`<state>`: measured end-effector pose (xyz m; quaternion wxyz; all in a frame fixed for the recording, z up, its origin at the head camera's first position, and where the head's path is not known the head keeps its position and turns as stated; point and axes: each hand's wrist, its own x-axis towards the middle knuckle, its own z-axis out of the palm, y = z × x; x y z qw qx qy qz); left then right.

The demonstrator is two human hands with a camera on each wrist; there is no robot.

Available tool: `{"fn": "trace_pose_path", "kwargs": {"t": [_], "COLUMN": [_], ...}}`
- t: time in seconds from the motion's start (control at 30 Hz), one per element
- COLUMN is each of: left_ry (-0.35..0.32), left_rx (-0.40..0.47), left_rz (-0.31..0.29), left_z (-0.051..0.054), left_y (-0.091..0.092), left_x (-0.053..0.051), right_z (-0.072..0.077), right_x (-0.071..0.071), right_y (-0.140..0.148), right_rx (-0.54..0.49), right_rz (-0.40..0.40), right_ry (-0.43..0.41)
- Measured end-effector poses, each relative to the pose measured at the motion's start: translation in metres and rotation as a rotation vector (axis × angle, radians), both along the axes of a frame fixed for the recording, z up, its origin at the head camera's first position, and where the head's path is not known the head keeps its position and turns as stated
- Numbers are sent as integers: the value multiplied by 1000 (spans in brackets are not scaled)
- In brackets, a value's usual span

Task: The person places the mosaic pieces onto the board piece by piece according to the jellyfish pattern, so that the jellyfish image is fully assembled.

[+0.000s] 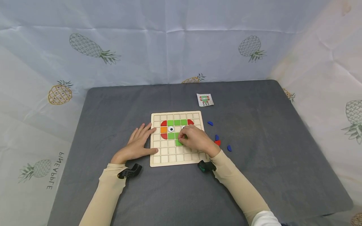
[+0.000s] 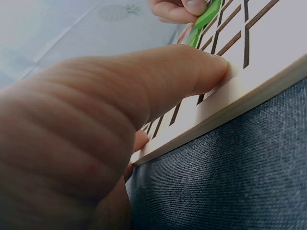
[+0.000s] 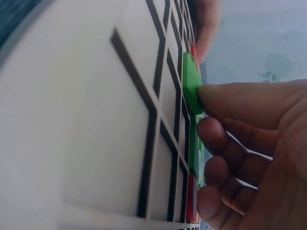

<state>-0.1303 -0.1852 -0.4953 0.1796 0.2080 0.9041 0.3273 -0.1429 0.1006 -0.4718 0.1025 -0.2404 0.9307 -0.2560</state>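
A wooden grid board (image 1: 167,159) lies on the table, with green, red and orange tiles and white eye pieces in its squares. My left hand (image 1: 135,146) is spread at its left side, thumb and fingertips resting on the edge; the left wrist view shows the thumb (image 2: 192,69) flat on the rim. Over the board's right half, my right hand (image 1: 198,140) pinches a green tile (image 1: 178,142) below the row of green ones. The right wrist view has the thumb against that green tile (image 3: 191,81), other fingers curled. This hand hides some tiles.
A small pattern card (image 1: 205,100) lies behind the board. To the right are blue half-round pieces (image 1: 210,123), (image 1: 229,148) and a red piece (image 1: 217,142) touching or near another blue one (image 1: 216,137). A pineapple-print cloth (image 1: 169,56) hangs behind the grey table (image 1: 254,125).
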Motion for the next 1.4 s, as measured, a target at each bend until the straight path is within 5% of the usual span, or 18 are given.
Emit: {"fn": "trace_pose_path", "kwargs": {"t": [0.4,0.73,1.07,1.4], "left_ry": [-2,-9,-5,-11], "left_rx": [-11,-22,-15,-14], "left_rz": [0,-5,-5,-2], "left_z": [0,0,0,0], "left_y": [0,-1,-1,0], "left_x": [-1,-1,0,-1], "right_z": [1,16,38,56], "right_x": [0,0,-1,5], "right_y": [0,10,40,82], "right_rx": [11,-98,-303,-247], "right_rz": [3,16,3,-89], "right_ry": [2,-48,-59,-35]}}
